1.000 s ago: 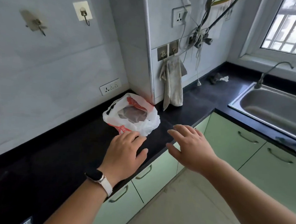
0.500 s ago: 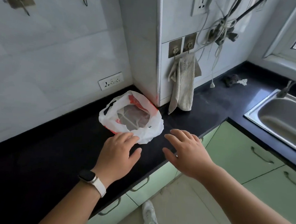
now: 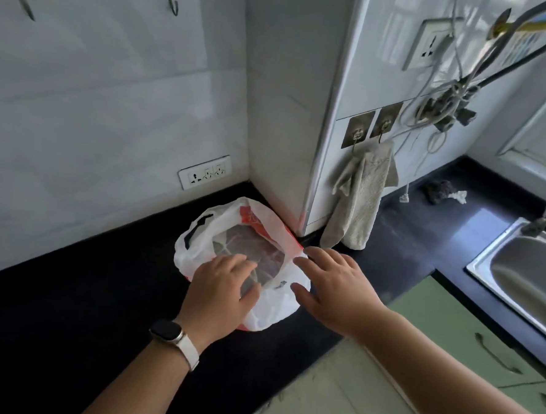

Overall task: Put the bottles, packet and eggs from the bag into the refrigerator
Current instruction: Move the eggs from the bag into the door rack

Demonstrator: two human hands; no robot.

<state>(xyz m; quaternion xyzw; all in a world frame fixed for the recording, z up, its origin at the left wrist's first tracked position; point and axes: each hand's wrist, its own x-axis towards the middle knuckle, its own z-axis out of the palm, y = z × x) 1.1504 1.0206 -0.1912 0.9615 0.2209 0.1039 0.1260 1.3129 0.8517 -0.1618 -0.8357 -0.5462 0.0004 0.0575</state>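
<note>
The bag (image 3: 195,250), thin white plastic with red print, sits on the black bench (image 3: 84,291) against the foot of the tiled pillar (image 3: 287,111), its mouth slumped open towards us. Our left hand (image 3: 222,287) lies over the near rim, its fingers (image 3: 233,262) loosely extended and closed on nothing. Our right hand (image 3: 334,287) is at the right rim with fingers spread, also holding nothing; we cannot tell whether it touches the plastic. Something pale shows through the film, but we cannot make out bottles, packet or eggs. We judge the bag soft, slippery and shapeless, so it will sag rather than stand. We should part the rim with both hands and take each item by its body, lifting the eggs gently as they are fragile. The refrigerator is out of view
</note>
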